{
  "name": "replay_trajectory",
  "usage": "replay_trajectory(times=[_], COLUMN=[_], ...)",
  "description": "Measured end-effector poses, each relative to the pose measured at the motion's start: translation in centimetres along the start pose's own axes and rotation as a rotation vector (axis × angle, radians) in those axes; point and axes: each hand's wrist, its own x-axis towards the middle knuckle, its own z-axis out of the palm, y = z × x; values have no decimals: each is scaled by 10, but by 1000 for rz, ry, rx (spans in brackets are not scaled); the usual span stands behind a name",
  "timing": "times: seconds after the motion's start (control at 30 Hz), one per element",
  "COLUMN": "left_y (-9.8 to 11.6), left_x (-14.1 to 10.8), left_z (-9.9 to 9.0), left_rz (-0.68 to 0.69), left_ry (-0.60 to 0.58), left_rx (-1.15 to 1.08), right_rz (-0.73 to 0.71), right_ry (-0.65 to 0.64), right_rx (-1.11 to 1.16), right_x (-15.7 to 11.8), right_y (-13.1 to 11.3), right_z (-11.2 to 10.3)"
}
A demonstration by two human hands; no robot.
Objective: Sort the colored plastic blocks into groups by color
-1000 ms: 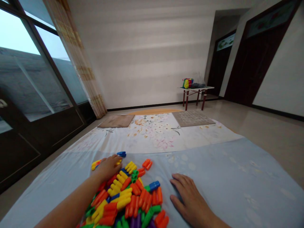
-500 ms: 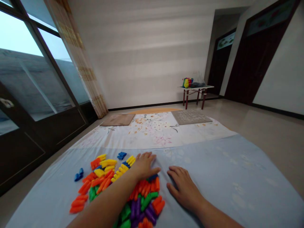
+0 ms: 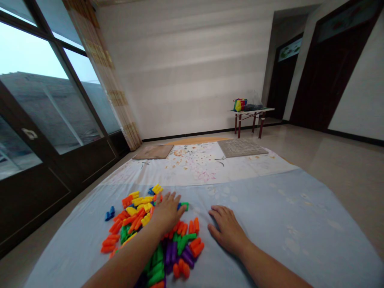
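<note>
The left hand [image 3: 167, 209], nearer, spreads its fingers over the pile of plastic blocks [image 3: 138, 219], whose long axis runs away from the wearer. The right hand [image 3: 226, 227], loosely spread, rests on blue cloth [image 3: 264, 212] just right of the pile.

You can read no text, label, brand, number or sign anywhere. Marks on greyish mat [image 3: 242, 148] at far edge of cloth [image 3: 255, 192] too small for you to make out. Print on bright bag [image 3: 240, 105], if any, too small for you to tell.
</note>
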Motion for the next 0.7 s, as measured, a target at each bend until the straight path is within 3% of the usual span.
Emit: replay_trajectory(times=[0.13, 0.2, 0.3, 0.53, 0.63, 0.7], left_y=[53, 58, 41, -40, -61, -60], left_x=[-43, -54, -51, -18, -29, -51], left_z=[8, 13, 14, 1, -6, -9], left_rz=[306, 315, 209, -23, -124, -154], left_ry=[-57, -52, 31, 126, 126, 137], left_rx=[-152, -176, -97, 11, 13, 11], right_rz=[-11, -11, -8, -17, -11, -7], right_ry=[3, 2, -3, -8, -3, -3], right_rx=[-11, -15, -23, -32, -33, -36], right_x=[0, 0, -1, -1, -1, -1], right_y=[1, 1, 0, 1, 2, 2], right_z=[1, 1, 1, 0, 1, 2])
